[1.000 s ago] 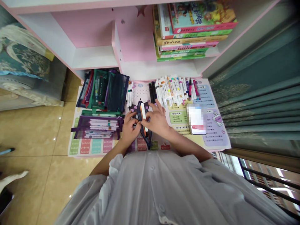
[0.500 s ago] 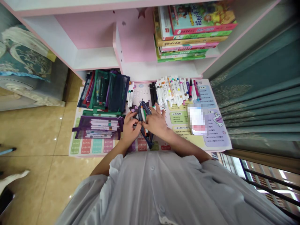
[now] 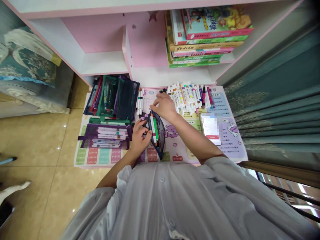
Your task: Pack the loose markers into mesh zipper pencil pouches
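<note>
My left hand (image 3: 138,136) is clamped on the near edge of the dark mesh pouch (image 3: 161,138), pinching the rim so that its mouth gapes. The pouch lies on the printed mat (image 3: 226,148) spread over the floor, just to the right of that hand. Two markers (image 3: 153,128) lie lengthwise inside it, one white and orange, one green.

My right hand (image 3: 163,105) is further out, beyond the pouch. Its fingers curl down over the left end of the row of markers (image 3: 188,96), which lies packed side by side. I cannot tell whether they have closed on a marker or only rest on the barrels.

Left of my left hand is a purple pouch (image 3: 105,136) full of markers, and beyond it a pile of pouches (image 3: 112,96). A phone (image 3: 211,126) lies just right of my right forearm.

The main risk, I think, is the row. The markers touch one another, so a clumsy pinch could drag neighbours along or set them rolling. The pouch is soft and held on one side only. If my pinch slackens, the mouth may sag shut, or the two markers may slide out. My forearm could also nudge the phone.
</note>
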Tool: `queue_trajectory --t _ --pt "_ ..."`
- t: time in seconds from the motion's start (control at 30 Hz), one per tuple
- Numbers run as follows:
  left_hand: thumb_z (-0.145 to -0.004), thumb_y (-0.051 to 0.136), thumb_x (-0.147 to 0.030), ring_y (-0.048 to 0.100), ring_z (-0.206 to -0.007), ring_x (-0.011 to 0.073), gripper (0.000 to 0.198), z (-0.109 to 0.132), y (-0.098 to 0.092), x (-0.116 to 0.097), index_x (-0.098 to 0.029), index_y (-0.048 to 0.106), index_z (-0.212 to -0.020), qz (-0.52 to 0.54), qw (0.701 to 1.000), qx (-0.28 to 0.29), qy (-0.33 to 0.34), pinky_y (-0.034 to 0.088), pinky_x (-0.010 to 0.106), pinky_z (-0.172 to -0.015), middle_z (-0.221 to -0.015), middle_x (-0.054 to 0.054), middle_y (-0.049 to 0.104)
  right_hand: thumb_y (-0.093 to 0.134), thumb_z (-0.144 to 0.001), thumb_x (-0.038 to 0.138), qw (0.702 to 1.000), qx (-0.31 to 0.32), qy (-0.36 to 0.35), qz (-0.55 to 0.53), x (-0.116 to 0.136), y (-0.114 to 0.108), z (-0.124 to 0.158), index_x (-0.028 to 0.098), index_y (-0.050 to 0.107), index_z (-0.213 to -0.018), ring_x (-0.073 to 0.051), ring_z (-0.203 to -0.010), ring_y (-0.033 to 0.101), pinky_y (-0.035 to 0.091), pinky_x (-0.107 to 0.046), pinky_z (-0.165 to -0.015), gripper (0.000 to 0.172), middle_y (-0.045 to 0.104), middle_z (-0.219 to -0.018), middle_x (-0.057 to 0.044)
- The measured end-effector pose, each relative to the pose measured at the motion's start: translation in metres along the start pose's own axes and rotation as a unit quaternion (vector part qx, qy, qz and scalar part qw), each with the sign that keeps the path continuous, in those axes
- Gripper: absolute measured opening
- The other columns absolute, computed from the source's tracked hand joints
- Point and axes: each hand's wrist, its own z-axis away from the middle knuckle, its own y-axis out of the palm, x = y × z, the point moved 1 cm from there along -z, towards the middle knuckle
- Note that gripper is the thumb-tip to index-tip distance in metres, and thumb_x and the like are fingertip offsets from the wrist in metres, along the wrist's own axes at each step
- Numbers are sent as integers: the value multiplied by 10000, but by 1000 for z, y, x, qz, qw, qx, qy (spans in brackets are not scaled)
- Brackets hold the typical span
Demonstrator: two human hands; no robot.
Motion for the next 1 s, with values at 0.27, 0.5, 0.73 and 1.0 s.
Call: queue_trajectory --t 0.27,0.5,0.73,1.0 --pt "-899 593 -281 499 -1348 280 184 0 -1 0 -205 608 -733 7 1000 -4 1 420 546 -1125 -1258 94 646 599 -849 418 994 94 26 59 20 33 -55 130 735 -1124 -406 -1353 425 431 -598 -1041 421 590 -1350 -193" --pt "-890 596 -278 496 -1355 281 182 1 -2 0 -203 602 -725 1 1000 -1 -5 430 538 -1119 -1259 92 646 580 -840 463 988 125 51 80 23 56 -71 88 601 -1342 -444 -1461 262 360 -642 -1092 627 477 -1484 -217" --pt "-887 601 -272 500 -1350 280 175 1 -1 2 -202 605 -727 2 1000 -5 -2 431 530 -1117 -1244 93 636 588 -831 464 985 140 60 84 27 58 -72 72 563 -1379 -421 -1497 207 334 -642 -1120 674 457 -1505 -224" --pt "-885 605 -269 500 -1346 280 181 1 -1 2 -201 605 -718 -3 1000 -3 -10 431 529 -1118 -1235 89 636 597 -834 470 989 116 56 72 25 62 -75 94 611 -1325 -436 -1501 192 320 -658 -1122 619 469 -1499 -210"
